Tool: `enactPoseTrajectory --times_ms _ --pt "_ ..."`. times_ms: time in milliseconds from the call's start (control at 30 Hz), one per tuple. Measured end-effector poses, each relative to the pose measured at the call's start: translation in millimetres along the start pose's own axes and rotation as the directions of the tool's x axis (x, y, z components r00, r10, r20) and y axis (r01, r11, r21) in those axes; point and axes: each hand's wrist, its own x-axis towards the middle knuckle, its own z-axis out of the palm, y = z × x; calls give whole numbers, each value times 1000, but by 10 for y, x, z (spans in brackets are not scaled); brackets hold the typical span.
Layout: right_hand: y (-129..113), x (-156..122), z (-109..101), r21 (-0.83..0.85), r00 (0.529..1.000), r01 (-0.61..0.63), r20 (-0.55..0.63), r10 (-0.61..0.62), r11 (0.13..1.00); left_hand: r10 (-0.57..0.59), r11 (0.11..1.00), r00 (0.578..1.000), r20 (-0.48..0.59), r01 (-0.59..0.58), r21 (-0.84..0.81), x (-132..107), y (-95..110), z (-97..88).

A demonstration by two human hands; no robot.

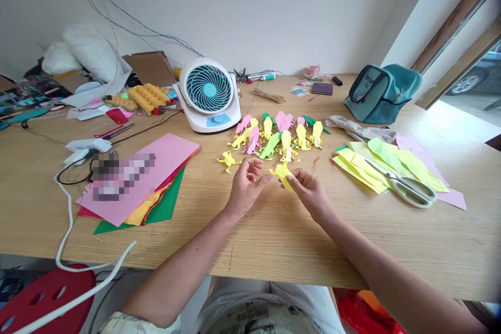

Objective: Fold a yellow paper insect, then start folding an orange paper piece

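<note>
Well left of the left hand [248,182], a stack of coloured paper [168,154], pink uppermost, loose enough to slide if brushed. Beyond that hand and to its left, a white fan [209,88], facing this way; cannot tell whether running, but in a strong draught likely to scatter light paper. Just beyond the left fingers, on their left, 1 lone yellow figure [227,160], easy to knock flat with a knuckle. Then the left hand itself, half open, fingers curled, thumb reaching to the thin end of a folded yellow paper figure [281,170]; cannot tell whether pinching or merely touching. Between the 2 hands, that paper figure, clasped at its right side by thumb and fingers of the right hand [311,190]: at risk of creasing under too hard a squeeze, or of tearing under opposing pulls. Just beyond, a cluster of folded figures [287,143] in yellow, pink and green, liable to topple from a careless forward nudge. Well right of the right hand, cut sheets [354,169] under scissors [391,176], apt to crumple if dragged along.
</note>
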Motion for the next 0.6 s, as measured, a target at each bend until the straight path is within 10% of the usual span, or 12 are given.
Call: enactPoseTrajectory --times_ms 600 --pt "93 -50 -4 -226 995 41 93 -20 973 386 821 900 205 -436 368 -5 82 -56"
